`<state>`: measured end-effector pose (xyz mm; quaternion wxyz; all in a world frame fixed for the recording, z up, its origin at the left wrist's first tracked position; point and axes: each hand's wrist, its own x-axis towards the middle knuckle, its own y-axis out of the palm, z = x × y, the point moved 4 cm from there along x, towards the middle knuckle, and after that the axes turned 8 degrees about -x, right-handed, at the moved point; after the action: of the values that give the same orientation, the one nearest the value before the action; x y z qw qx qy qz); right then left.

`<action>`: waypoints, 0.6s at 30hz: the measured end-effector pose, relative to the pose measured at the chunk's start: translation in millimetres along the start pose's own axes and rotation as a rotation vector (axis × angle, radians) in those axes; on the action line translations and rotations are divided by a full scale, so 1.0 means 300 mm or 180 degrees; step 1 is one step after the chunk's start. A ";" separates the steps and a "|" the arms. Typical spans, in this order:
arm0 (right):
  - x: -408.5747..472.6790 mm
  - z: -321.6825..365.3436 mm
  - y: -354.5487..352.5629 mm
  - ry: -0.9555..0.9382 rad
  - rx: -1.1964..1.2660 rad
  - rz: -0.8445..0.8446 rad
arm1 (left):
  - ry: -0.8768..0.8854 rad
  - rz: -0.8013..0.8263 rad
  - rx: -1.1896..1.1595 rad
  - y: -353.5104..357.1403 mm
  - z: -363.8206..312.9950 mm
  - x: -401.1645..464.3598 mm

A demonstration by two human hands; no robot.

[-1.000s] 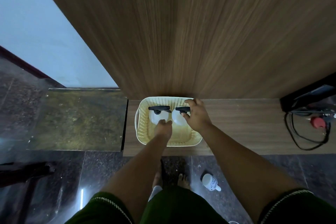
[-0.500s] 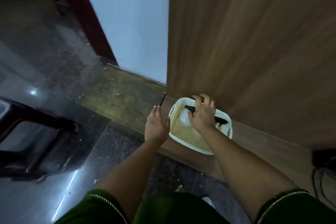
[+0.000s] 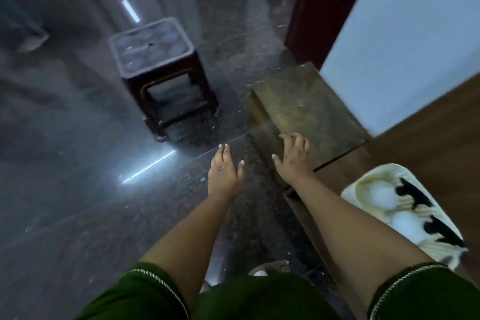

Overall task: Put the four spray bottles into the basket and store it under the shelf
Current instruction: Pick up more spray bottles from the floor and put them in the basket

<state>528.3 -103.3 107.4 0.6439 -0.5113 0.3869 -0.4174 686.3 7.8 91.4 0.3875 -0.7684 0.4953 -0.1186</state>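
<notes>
The cream woven basket (image 3: 358, 186) sits on the low wooden ledge at the lower right, below the wooden panel. Inside it lie two white spray bottles with black trigger heads, one (image 3: 384, 196) behind the other (image 3: 409, 226). My left hand (image 3: 224, 170) hovers over the dark floor, fingers apart, holding nothing. My right hand (image 3: 292, 158) is also spread and empty, above the mossy stone slab, well left of the basket. Neither hand touches the basket.
A dark plastic stool (image 3: 162, 78) stands on the glossy floor ahead to the left. A mossy stone slab (image 3: 306, 106) lies beside the wooden ledge (image 3: 335, 176). A pale blue wall (image 3: 405, 34) and dark red frame (image 3: 311, 2) rise at upper right.
The view has swung left, away from the shelf. My right hand has let go of the basket and bottle, and both hands have moved out over the floor and slab.
</notes>
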 end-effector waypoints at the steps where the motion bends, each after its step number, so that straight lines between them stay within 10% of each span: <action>1: -0.010 0.086 0.028 -0.0146 -0.0016 0.0041 | -0.0148 -0.0080 -0.0030 -0.052 0.080 -0.026; 18: -0.670 1.374 0.545 -0.2941 -0.0467 0.1157 | -0.2872 -0.1491 -0.0903 -0.500 1.221 -0.973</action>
<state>862.0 243.6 34.7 0.7726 -0.6110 0.1726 -0.0002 853.6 463.4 11.3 0.4175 -0.8781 0.1053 0.2087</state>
